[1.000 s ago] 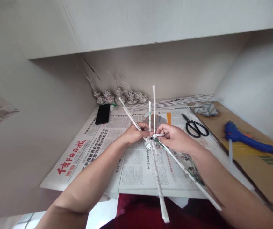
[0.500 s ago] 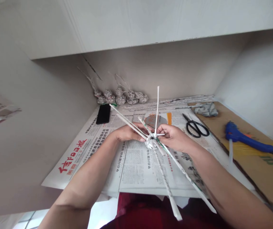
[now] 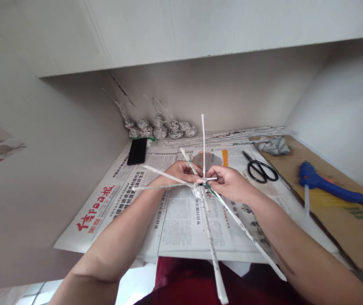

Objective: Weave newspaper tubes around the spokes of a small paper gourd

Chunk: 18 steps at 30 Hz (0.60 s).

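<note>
Between my hands is a small woven newspaper piece, with several rolled paper strips fanning out from its top. My left hand is closed on its left side, fingers behind and thumb near the centre where the strips meet. My right hand pinches at the right side, by a short white strip end. One paper strip stands upright away from me. Another long strip hangs towards my lap, and a third strip runs under my right forearm. The fingers partly hide the woven body.
Several woven paper gourds stand along the back wall, with a bundle of paper rolls beside them. A black phone lies left on the newspaper. Scissors, a crumpled cloth and a blue glue gun on cardboard lie right.
The woven piece has turned slightly between my hands. Two strips on the left have swung lower and spread apart; the upright and front strips have shifted left.
</note>
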Available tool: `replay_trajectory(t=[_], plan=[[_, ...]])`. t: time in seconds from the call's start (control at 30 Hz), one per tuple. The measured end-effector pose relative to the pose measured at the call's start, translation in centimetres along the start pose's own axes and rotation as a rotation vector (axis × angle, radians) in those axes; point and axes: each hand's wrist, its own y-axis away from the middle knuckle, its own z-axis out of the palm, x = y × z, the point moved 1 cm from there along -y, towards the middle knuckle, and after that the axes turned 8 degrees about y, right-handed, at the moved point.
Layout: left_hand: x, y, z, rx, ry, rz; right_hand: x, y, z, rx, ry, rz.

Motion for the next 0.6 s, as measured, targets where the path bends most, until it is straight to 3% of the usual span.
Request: replay_trajectory(t=[0.3,0.6], plan=[[-0.4,0.1,1.1,0.067,-0.180,0.157,0.3,-0.2,0.3,0.028,-0.051,0.006],[-1.1,-0.3,1.2,0.206,-0.240,0.195,-0.1,-0.4,-0.1,0.004,-0.120,-0.008]])
